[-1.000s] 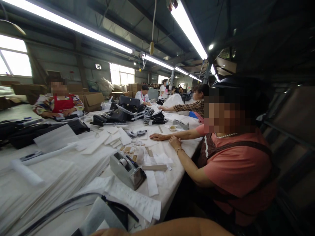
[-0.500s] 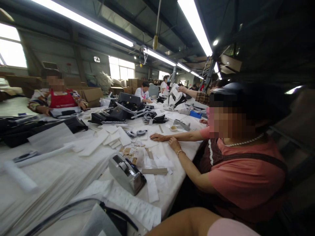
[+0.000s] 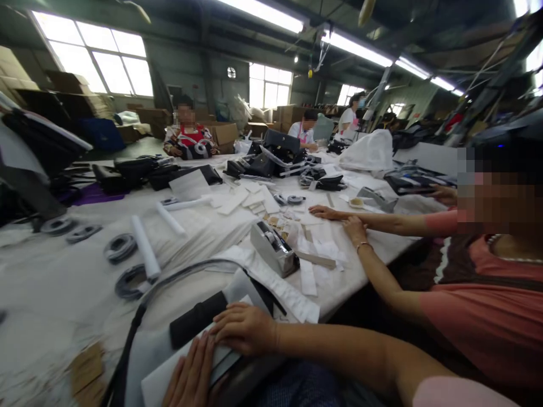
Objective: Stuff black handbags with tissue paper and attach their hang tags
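My left hand [image 3: 193,376] lies flat, fingers stretched out, on a white sheet [image 3: 159,384] at the table's near edge. Just beyond it, my right hand [image 3: 246,328] rests with curled fingers on the top edge of that sheet, which covers part of a black bag [image 3: 197,317]. The bag's long black strap [image 3: 139,316] loops out to the left over the table. Whether the right fingers pinch the sheet or only press on it is hard to tell.
A grey tape dispenser [image 3: 274,249] stands past the bag, beside a stack of white sheets [image 3: 203,232], paper rolls [image 3: 144,249] and tape rings [image 3: 121,247]. A co-worker in a coral shirt [image 3: 479,305] sits at right, hands [image 3: 339,217] on the table. More black bags [image 3: 271,155] and other people are further back.
The view has swung down and to the left. Both my hands, out of view before, now lie on the white sheet and black bag. The co-worker's hands stay on the table.
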The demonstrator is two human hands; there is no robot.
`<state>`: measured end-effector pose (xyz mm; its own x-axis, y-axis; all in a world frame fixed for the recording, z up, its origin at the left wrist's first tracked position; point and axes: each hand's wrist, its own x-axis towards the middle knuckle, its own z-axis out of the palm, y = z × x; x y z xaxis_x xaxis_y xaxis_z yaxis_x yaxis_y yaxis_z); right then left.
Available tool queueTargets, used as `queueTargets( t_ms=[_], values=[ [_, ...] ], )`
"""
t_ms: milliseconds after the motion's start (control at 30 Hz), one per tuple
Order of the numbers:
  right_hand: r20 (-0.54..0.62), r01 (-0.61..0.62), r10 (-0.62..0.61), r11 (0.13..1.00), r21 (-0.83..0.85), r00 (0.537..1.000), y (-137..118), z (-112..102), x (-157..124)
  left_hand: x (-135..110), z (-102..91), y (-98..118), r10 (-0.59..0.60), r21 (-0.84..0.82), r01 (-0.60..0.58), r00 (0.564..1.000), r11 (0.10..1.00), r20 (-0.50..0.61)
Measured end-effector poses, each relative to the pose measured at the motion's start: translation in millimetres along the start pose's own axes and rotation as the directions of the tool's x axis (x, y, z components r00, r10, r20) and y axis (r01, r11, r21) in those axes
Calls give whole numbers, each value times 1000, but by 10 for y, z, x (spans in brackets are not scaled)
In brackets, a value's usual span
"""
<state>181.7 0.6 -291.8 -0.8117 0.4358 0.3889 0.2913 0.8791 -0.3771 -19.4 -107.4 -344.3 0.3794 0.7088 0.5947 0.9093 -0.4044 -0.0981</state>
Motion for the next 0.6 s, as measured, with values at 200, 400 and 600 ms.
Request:
queueTargets(
  t_ms=[200,400,600],
  values=[
    [-75,19,-20,1000,-8,997,-9,20,-19,121,-83,65,-31,-5,31,997,1000,-66],
    [-90,17,-23,998,-65,996,-22,71,-13,90,-54,62,-56,-47,53,997,997,-55],
    [-128,-25,22,1000,-18,991,-110,29,8,113,-128,96,-55,-37,55,998,998,-15]
  ],
)
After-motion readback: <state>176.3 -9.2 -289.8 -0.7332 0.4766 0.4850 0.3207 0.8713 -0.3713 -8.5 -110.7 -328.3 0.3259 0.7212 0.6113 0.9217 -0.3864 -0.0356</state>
